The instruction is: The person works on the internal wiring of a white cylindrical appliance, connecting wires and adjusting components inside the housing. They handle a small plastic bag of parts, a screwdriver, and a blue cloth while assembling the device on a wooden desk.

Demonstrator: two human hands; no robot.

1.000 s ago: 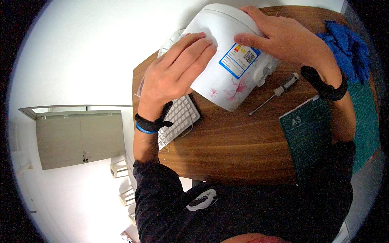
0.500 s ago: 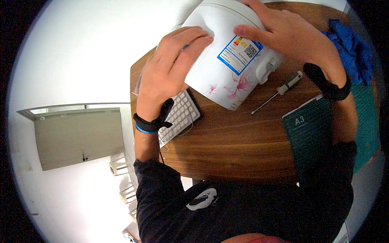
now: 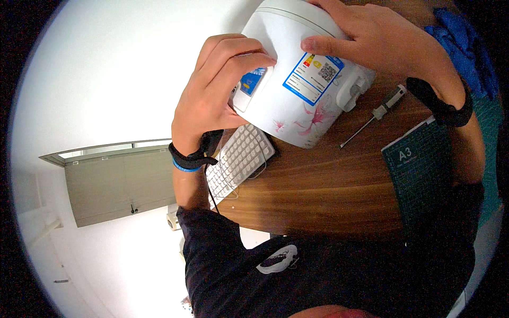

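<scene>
Tilted between my two hands is a white rice cooker (image 3: 289,69) with pink flowers and a blue-edged label on its side. My left hand (image 3: 212,85) grips its left side, fingers curled over a blue panel that partly shows beneath them. My right hand (image 3: 371,40) clasps the upper right of the body, thumb pressed above the label and the other fingers largely hidden behind the rim. A pale socket or bracket juts from the lower right side. Whether the cooker rests on the table cannot be made out.
A screwdriver (image 3: 374,115) lies on the wooden table (image 3: 313,196), right of the cooker. Under my left wrist sits a white keyboard (image 3: 241,159) with a thin cable. A green cutting mat (image 3: 419,169) and a blue cloth (image 3: 464,45) are at the right.
My left hand has shifted slightly on the cooker, so more of the blue panel shows. The cooker has turned a little; the whole view has swung slightly.
</scene>
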